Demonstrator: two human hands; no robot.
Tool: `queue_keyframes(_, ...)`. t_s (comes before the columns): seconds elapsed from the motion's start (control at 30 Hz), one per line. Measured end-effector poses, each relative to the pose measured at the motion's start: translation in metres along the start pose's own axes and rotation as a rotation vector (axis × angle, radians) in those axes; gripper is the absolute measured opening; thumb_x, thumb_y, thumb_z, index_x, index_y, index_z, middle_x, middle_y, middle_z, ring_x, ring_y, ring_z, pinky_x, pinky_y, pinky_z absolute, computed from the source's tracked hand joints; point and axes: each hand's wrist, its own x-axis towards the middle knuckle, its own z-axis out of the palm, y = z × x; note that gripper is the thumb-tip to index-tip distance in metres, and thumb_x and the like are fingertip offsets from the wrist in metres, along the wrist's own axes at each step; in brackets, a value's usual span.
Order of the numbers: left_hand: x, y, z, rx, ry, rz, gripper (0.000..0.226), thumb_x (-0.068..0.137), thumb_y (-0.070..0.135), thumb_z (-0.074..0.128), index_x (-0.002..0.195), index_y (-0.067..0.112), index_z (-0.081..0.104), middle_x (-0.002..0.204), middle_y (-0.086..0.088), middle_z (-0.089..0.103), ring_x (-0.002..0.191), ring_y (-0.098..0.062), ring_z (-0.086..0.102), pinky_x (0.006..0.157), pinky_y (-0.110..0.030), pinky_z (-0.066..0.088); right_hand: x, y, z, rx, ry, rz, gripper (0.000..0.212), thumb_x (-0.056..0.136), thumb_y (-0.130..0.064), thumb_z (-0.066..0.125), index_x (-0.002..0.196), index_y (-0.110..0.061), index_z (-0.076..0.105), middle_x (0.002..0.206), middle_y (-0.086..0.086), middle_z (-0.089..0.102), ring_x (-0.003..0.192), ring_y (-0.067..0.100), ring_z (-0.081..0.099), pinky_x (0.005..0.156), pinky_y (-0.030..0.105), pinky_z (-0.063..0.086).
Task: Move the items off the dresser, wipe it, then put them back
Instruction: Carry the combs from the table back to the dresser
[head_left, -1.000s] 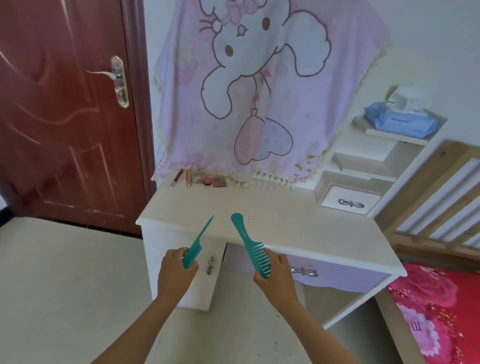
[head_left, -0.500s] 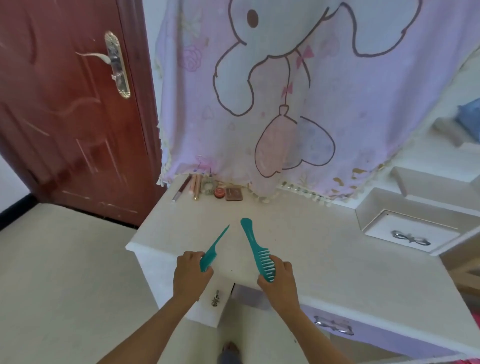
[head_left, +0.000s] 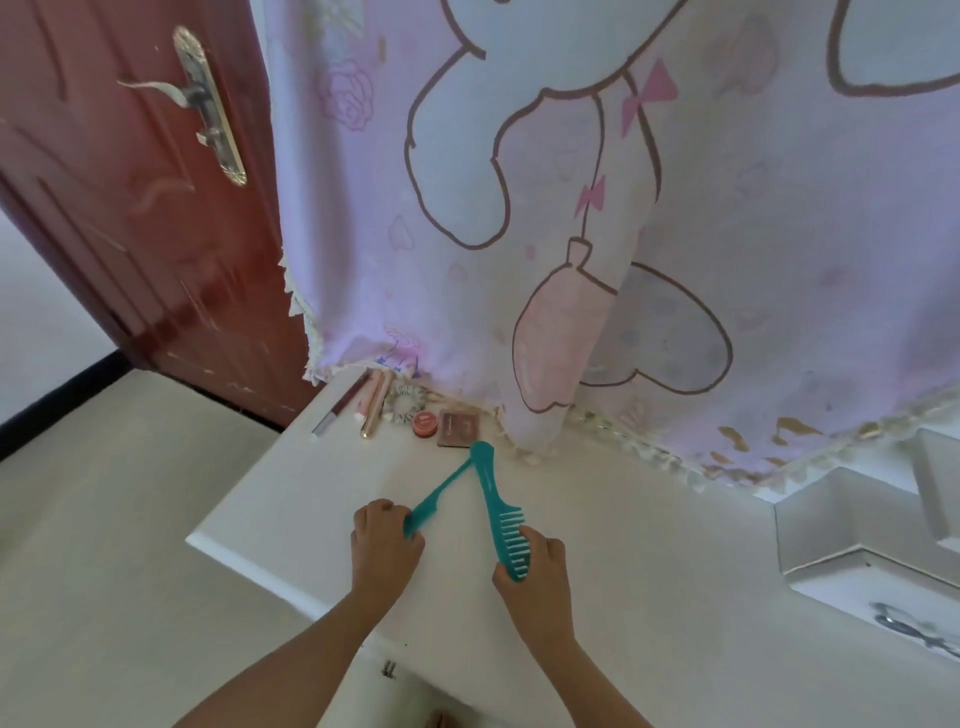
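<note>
Teal plastic, two combs: tail comb (head_left: 441, 488) in the left hand (head_left: 387, 540), wide-tooth comb (head_left: 498, 514) in the right hand (head_left: 535, 571), both over the near-left part of the dresser (head_left: 291, 499) top. The tail's tip meets the other comb's handle end just near the compact (head_left: 460, 427). Left fingers are curled round the toothed end of the tail comb. The right hand grips the wide comb at its teeth, handle pointing far. Resting on the top or just above it: can't tell.

Handling, judged: light, stiff, smooth so a bit slippery. The thin tail may flex or snap if levered, and teeth dig into a palm, so spine or handle is the better hold.

Far-left row at the cloth (head_left: 571, 208) hem: pencil (head_left: 340, 405), gold tube (head_left: 376, 410), scrunchie (head_left: 402, 402), round pot (head_left: 424, 423), compact. All small and light, pinch grip; the tubes likely roll.

Hidden: the pink cartoon cloth covers whatever stands behind it, the tail comb's teeth are buried in the fist, and labels are too small to read. The drawer unit (head_left: 883, 597) on the right is cut by the frame edge. No wiping rag in view
</note>
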Motion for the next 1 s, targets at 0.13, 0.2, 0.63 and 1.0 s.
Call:
queue_keyframes(0.13, 0.006, 0.004, 0.006, 0.057, 0.009, 0.005, 0.025, 0.088, 0.022, 0.052, 0.11, 0.017, 0.06, 0.113, 0.0, 0.051, 0.109, -0.018, 0.042, 0.09, -0.028, 0.037, 0.012, -0.001, 0.001, 0.004, -0.032, 0.009, 0.048, 0.083, -0.02, 0.061, 0.125, -0.012, 0.042, 0.103, -0.005, 0.03, 0.093, 0.014, 0.052, 0.08, 0.027, 0.053)
queue_keyframes(0.2, 0.011, 0.007, 0.007, 0.048, -0.004, 0.014, 0.026, 0.089, 0.025, 0.053, 0.113, 0.016, 0.059, 0.114, -0.001, 0.05, 0.105, -0.016, 0.043, 0.089, -0.026, 0.04, 0.018, -0.003, 0.001, -0.015, -0.034, 0.028, 0.047, 0.084, -0.022, 0.06, 0.126, -0.012, 0.041, 0.105, -0.005, 0.029, 0.093, 0.011, 0.049, 0.082, 0.029, 0.053)
queue_keyframes(0.63, 0.011, -0.022, -0.017, 0.115, -0.088, 0.127, 0.041, 0.091, 0.036, 0.049, 0.128, 0.017, 0.05, 0.132, -0.001, 0.048, 0.123, -0.019, 0.039, 0.1, -0.03, 0.034, 0.013, -0.044, 0.041, -0.078, -0.102, 0.169, 0.052, 0.087, -0.036, 0.051, 0.129, -0.014, 0.031, 0.107, 0.003, 0.041, 0.088, 0.02, 0.055, 0.076, 0.027, 0.043)
queue_keyframes(1.0, -0.011, -0.081, -0.044, 0.247, -0.209, 0.092, 0.087, 0.068, 0.06, 0.003, 0.142, 0.023, 0.031, 0.154, 0.005, 0.018, 0.142, -0.02, 0.013, 0.114, -0.038, 0.016, 0.013, -0.064, 0.065, -0.431, -0.195, 0.054, 0.068, 0.089, -0.055, 0.041, 0.139, -0.014, 0.021, 0.122, 0.005, 0.044, 0.102, 0.019, 0.057, 0.068, 0.027, 0.042)
